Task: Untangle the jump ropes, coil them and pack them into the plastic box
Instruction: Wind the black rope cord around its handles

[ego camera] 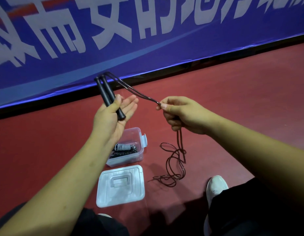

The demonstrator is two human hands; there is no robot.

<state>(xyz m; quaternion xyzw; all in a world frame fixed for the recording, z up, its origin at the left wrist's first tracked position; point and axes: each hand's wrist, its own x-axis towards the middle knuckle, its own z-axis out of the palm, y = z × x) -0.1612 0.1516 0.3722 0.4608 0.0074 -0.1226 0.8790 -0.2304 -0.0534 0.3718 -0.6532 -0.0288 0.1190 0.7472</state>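
Note:
Two black jump-rope handles point(106, 92) lie side by side across the palm of my left hand point(113, 114), pinned by the thumb while the fingers stay straight. From the handles' tops a doubled dark cord point(135, 90) runs right to my right hand point(180, 114), which pinches and grips it. Below that hand the cord hangs down and ends in loose loops point(173, 167) on the red floor. The clear plastic box point(130, 158) stands open below my left wrist, with a coiled grey and black rope point(124, 148) inside.
The box's white lid point(121, 185) lies flat on the floor in front of the box. A blue banner point(147, 31) with white characters runs along the back. My white shoe point(216, 187) and dark trouser legs are at the bottom.

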